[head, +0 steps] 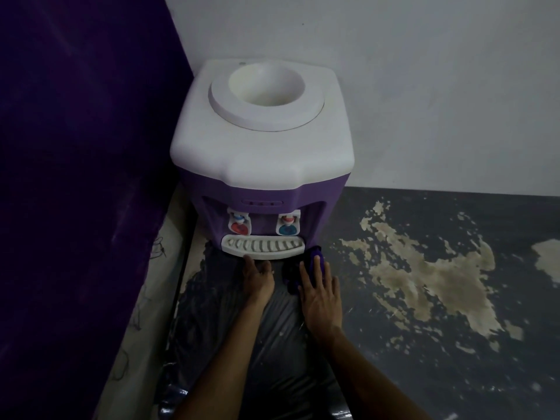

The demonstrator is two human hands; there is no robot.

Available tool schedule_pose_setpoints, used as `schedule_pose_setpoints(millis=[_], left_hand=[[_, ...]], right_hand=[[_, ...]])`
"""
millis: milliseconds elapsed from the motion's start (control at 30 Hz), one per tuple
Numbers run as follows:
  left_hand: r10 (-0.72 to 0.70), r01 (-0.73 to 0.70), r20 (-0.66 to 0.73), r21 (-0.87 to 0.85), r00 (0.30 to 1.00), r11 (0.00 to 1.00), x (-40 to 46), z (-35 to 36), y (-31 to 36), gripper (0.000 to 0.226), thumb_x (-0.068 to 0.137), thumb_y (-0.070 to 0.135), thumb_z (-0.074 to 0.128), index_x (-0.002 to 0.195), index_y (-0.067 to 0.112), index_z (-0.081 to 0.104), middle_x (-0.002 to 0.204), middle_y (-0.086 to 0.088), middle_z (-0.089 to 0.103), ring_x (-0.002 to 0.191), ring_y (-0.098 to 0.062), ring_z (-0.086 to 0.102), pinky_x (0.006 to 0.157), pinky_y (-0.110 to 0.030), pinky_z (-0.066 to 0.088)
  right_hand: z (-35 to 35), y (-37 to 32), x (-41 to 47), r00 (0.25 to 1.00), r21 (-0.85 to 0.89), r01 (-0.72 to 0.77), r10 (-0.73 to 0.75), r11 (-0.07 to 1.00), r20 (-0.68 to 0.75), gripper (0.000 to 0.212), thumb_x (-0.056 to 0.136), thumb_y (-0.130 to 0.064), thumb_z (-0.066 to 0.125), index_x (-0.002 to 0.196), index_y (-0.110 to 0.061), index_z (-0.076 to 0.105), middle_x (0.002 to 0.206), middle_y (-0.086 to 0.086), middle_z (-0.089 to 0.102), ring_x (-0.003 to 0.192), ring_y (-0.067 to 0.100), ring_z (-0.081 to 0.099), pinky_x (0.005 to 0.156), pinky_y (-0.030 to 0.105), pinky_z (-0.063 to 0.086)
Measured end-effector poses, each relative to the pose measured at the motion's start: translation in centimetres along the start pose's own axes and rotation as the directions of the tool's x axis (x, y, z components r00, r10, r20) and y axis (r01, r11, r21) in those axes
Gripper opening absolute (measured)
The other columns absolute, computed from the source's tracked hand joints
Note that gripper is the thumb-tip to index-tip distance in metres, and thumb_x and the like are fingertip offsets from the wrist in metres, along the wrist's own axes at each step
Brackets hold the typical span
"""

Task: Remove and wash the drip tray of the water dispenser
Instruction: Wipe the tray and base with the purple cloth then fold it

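Observation:
A purple and white water dispenser (262, 153) stands on the floor in a corner, with no bottle on its top opening. Its white slotted drip tray (263, 246) sits at the front base, below a red tap (240, 225) and a blue tap (288, 227). My left hand (257, 278) reaches under the tray's front edge, the thumb touching its rim and the fingers curled beneath. My right hand (319, 295) lies flat with straight fingers on a purple cloth (316, 259) beside the tray's right end.
A dark plastic sheet (272, 344) covers the floor in front of the dispenser. A purple panel (75, 147) rises close on the left. The dark floor (424, 283) to the right is worn in pale patches. A white wall (424, 86) stands behind.

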State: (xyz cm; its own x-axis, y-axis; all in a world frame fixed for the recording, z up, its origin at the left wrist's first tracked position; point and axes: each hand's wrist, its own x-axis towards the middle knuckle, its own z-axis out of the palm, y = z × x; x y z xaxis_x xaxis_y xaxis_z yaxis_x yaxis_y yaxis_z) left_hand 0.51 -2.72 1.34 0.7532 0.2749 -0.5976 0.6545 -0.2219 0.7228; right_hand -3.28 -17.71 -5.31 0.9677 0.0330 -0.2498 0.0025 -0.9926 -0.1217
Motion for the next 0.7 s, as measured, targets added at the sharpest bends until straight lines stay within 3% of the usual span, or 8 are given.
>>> schedule_pose_setpoints(millis=[100,300,433,567,700], left_hand=[[0.002,-0.002,0.006,-0.018,1.000,1.000,0.0,0.0,-0.1,0.068,0.102,0.035,0.038,0.156,0.019,0.000,0.163,-0.010,0.007,0.148,-0.029,0.017,0.120,-0.042,0.020],[0.002,-0.002,-0.007,-0.040,1.000,0.999,0.1,-0.1,0.1,0.066,0.102,0.031,0.040,0.156,0.018,0.004,0.163,-0.009,0.010,0.148,-0.028,0.019,0.119,-0.038,0.020],[0.003,-0.008,-0.046,-0.105,0.999,0.994,-0.5,0.4,0.0,0.067,0.101,0.025,0.043,0.156,0.016,0.005,0.160,-0.007,0.022,0.142,-0.027,0.031,0.115,-0.037,0.027],[-0.002,0.000,-0.094,-0.017,0.996,1.000,-1.1,1.3,-0.3,0.047,0.100,0.023,0.044,0.144,0.010,0.035,0.145,-0.011,0.047,0.128,-0.029,0.048,0.106,-0.039,0.039],[0.034,-0.032,0.124,-0.019,0.992,0.999,-2.2,3.6,-0.6,0.029,0.099,0.012,0.046,0.123,0.002,0.058,0.129,-0.019,0.060,0.116,-0.034,0.058,0.101,-0.040,0.047]], right_hand=[[-0.3,1.7,-0.2,1.000,-0.021,-0.001,0.001,1.000,0.006,0.067,0.104,-0.033,0.027,0.153,-0.030,-0.018,0.158,0.007,-0.032,0.151,0.033,-0.016,0.124,0.051,0.003],[-2.5,5.3,0.4,0.977,0.007,-0.202,0.202,0.979,-0.064,0.067,0.102,-0.031,0.037,0.159,-0.025,0.003,0.167,0.013,-0.003,0.152,0.032,0.012,0.122,0.044,0.018],[-4.0,6.2,0.8,0.973,0.099,-0.218,0.224,0.971,-0.055,0.066,0.099,-0.027,0.048,0.158,-0.026,0.017,0.166,0.011,0.008,0.145,0.034,0.024,0.119,0.042,0.026],[-4.9,5.9,0.4,0.967,0.302,-0.185,0.227,0.935,-0.111,0.064,0.095,-0.023,0.056,0.154,-0.026,0.031,0.164,0.013,0.016,0.141,0.037,0.031,0.115,0.044,0.033],[-6.4,6.2,0.7,0.930,0.583,-0.180,0.329,0.793,-0.161,0.064,0.095,-0.026,0.060,0.152,-0.020,0.033,0.157,0.017,0.025,0.136,0.035,0.040,0.112,0.044,0.040]])
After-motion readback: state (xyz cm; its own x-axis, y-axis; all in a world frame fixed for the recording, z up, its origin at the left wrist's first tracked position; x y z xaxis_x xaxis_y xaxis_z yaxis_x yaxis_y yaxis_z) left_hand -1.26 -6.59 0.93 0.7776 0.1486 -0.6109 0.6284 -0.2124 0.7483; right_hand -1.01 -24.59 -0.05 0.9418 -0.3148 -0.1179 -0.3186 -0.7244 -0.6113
